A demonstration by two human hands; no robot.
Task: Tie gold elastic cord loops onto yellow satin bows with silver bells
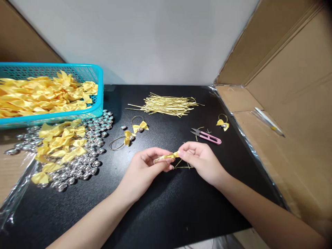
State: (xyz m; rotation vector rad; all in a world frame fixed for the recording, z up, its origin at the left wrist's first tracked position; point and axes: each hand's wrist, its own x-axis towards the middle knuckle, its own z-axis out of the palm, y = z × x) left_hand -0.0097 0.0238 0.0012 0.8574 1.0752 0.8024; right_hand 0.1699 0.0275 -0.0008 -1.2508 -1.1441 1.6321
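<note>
Near the middle of the black table [155, 214], my left hand [149, 162] pinches a yellow bow [175, 155] from the left. The fingertips of my right hand [198, 158] close on its right end. Fingers hide much of the bow, and whether a bell or ring is attached cannot be made out. Thin gold tie pieces [185, 167] lie beneath the hands. Just beyond my right hand are pink-handled thread snips [207, 136]. Two bows with silver bells and loops, one upper [140, 127] and one lower [127, 138], lie beyond my left hand.
A turquoise basket [100, 91] of yellow bows stands at the back left. In front of it lie silver bells [77, 171] and loose bows [61, 138]. Gold ties [168, 104] are heaped at the back. Another looped bow [223, 124] lies right. Cardboard [293, 86] borders the table; a white tool [268, 121] rests there.
</note>
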